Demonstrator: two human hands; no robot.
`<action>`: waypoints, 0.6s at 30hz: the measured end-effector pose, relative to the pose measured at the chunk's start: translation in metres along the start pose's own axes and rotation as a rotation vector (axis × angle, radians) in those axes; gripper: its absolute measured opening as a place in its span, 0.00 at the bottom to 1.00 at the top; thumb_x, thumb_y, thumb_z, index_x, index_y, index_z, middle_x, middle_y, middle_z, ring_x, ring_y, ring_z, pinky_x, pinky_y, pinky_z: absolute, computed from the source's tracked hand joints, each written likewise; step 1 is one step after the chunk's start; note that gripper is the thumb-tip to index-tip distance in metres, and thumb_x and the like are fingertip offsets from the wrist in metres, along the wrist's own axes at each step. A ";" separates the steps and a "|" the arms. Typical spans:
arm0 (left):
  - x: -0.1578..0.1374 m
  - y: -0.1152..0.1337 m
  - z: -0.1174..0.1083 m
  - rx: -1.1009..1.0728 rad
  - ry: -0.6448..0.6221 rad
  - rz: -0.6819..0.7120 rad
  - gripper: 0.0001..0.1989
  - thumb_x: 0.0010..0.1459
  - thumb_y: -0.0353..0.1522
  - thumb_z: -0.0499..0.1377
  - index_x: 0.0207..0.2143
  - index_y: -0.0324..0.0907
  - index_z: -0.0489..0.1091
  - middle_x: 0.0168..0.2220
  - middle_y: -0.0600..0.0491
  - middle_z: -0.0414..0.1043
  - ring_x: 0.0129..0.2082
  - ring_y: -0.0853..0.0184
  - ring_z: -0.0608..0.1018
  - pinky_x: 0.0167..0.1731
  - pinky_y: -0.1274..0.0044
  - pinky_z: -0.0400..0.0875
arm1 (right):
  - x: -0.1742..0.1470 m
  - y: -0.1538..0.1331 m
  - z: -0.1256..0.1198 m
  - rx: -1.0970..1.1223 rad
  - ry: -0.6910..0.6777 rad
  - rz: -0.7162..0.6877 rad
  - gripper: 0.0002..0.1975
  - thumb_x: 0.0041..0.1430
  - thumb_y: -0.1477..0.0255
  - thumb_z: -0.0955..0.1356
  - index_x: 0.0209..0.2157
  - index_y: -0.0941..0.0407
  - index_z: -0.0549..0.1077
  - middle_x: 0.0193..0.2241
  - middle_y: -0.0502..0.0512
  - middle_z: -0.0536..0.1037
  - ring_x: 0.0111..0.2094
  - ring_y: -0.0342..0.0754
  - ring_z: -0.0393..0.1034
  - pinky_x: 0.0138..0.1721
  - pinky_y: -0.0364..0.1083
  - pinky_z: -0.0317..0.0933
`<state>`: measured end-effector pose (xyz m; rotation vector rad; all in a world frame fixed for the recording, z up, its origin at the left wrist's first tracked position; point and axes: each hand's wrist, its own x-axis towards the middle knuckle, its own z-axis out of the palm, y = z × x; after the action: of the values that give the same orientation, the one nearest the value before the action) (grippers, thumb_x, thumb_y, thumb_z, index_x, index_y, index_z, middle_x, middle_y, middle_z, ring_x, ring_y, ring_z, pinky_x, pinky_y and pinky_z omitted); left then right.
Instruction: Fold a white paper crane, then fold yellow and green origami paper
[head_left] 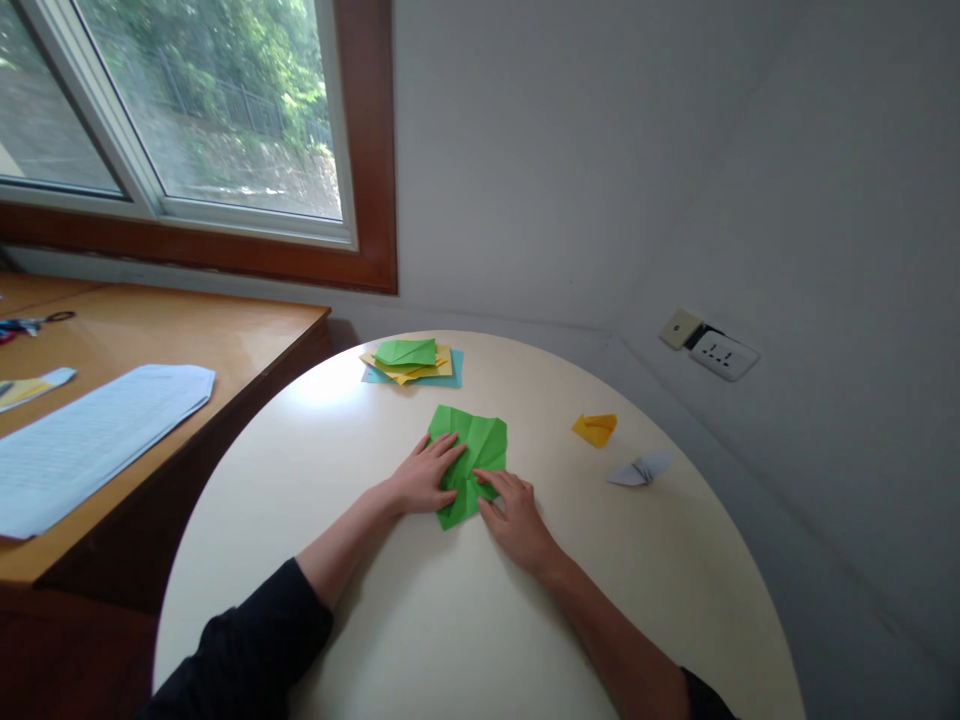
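Observation:
A creased sheet of green origami paper (487, 440) lies unfolded on the white round table (450, 640). Its surface carries several fold lines and stands slightly uneven. My left hand (426, 478) rests on the sheet's left side with the fingers spread over it. At the lower right edge is my right hand (517, 515), its fingers bent. The index fingertip touches the paper near its middle and the thumb is by the edge; whether they pinch it is unclear.
Near the far edge sits a stack of coloured paper (454, 368), green on top. To the right lie a folded yellow paper piece (597, 430) and a folded white one (639, 470). A wooden desk (255, 325) at left bears printed sheets (112, 440) and scissors (58, 317).

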<state>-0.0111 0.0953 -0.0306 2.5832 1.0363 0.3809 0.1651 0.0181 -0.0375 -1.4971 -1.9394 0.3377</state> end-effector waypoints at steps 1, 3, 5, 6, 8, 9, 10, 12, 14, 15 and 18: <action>0.000 0.000 0.000 0.000 -0.002 0.011 0.37 0.46 0.34 0.58 0.60 0.39 0.53 0.62 0.41 0.50 0.62 0.54 0.52 0.60 0.61 0.40 | 0.000 0.000 0.000 0.003 0.005 -0.002 0.17 0.51 0.76 0.63 0.45 0.54 0.69 0.42 0.57 0.76 0.45 0.51 0.67 0.47 0.52 0.55; -0.001 0.000 0.000 0.002 0.002 0.030 0.39 0.45 0.37 0.60 0.60 0.39 0.53 0.62 0.41 0.51 0.62 0.53 0.52 0.60 0.61 0.40 | 0.000 -0.001 -0.001 0.021 0.005 -0.007 0.18 0.49 0.77 0.63 0.44 0.54 0.69 0.42 0.57 0.76 0.45 0.51 0.67 0.47 0.53 0.55; -0.001 0.001 0.000 0.012 0.004 0.039 0.42 0.44 0.43 0.61 0.61 0.40 0.52 0.62 0.40 0.51 0.63 0.52 0.51 0.60 0.60 0.39 | -0.001 -0.002 -0.004 0.059 0.007 -0.007 0.19 0.46 0.79 0.63 0.42 0.54 0.71 0.41 0.56 0.76 0.45 0.52 0.68 0.47 0.53 0.55; -0.002 0.001 0.000 0.019 0.001 0.037 0.44 0.44 0.46 0.61 0.61 0.40 0.51 0.62 0.40 0.50 0.63 0.52 0.51 0.59 0.60 0.39 | -0.001 -0.002 -0.005 0.084 0.009 -0.002 0.19 0.45 0.80 0.62 0.40 0.55 0.71 0.39 0.55 0.77 0.44 0.51 0.69 0.47 0.53 0.56; -0.002 0.002 0.000 0.038 -0.015 0.024 0.48 0.43 0.52 0.59 0.61 0.39 0.50 0.62 0.38 0.48 0.63 0.51 0.50 0.59 0.60 0.38 | -0.001 -0.001 -0.007 0.144 0.018 0.016 0.17 0.44 0.82 0.60 0.34 0.55 0.73 0.32 0.53 0.79 0.39 0.49 0.71 0.46 0.53 0.57; -0.002 0.002 0.000 0.048 -0.026 0.018 0.49 0.42 0.54 0.58 0.61 0.39 0.50 0.63 0.37 0.47 0.63 0.51 0.50 0.59 0.60 0.38 | -0.001 -0.001 -0.008 0.180 0.028 0.026 0.16 0.45 0.81 0.59 0.32 0.55 0.73 0.28 0.51 0.79 0.36 0.49 0.71 0.45 0.52 0.58; -0.002 0.003 0.000 0.056 -0.034 0.015 0.49 0.42 0.55 0.57 0.61 0.38 0.50 0.63 0.37 0.46 0.63 0.51 0.49 0.59 0.60 0.38 | -0.002 0.000 -0.009 0.221 0.040 0.036 0.16 0.46 0.81 0.58 0.30 0.54 0.73 0.24 0.50 0.78 0.33 0.48 0.72 0.43 0.51 0.60; -0.001 0.003 0.000 0.066 -0.037 0.011 0.50 0.43 0.57 0.56 0.62 0.38 0.49 0.63 0.37 0.46 0.63 0.51 0.50 0.59 0.60 0.38 | -0.002 0.002 -0.010 0.314 0.054 0.060 0.15 0.48 0.80 0.57 0.29 0.55 0.73 0.19 0.49 0.76 0.27 0.46 0.71 0.38 0.48 0.63; -0.001 0.003 0.001 0.070 -0.030 0.011 0.50 0.42 0.57 0.56 0.62 0.39 0.50 0.63 0.37 0.46 0.63 0.51 0.50 0.59 0.60 0.38 | -0.002 0.003 -0.012 0.379 0.038 0.087 0.15 0.48 0.79 0.57 0.28 0.55 0.73 0.18 0.49 0.76 0.23 0.45 0.70 0.31 0.45 0.65; -0.001 0.002 0.001 0.071 -0.025 0.011 0.50 0.42 0.58 0.55 0.62 0.39 0.50 0.63 0.38 0.46 0.63 0.50 0.50 0.59 0.60 0.38 | -0.002 0.002 -0.013 0.377 0.021 0.090 0.14 0.48 0.79 0.57 0.28 0.55 0.73 0.18 0.49 0.75 0.23 0.45 0.70 0.29 0.44 0.65; -0.002 0.002 0.002 0.078 -0.027 0.014 0.50 0.42 0.58 0.55 0.62 0.39 0.50 0.63 0.37 0.45 0.63 0.51 0.50 0.59 0.60 0.38 | -0.003 -0.004 -0.021 0.202 -0.027 0.004 0.12 0.48 0.78 0.60 0.28 0.55 0.74 0.21 0.50 0.76 0.28 0.46 0.71 0.32 0.45 0.64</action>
<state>-0.0100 0.0921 -0.0315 2.6579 1.0435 0.3139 0.1759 0.0106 -0.0206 -1.3709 -1.8624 0.5413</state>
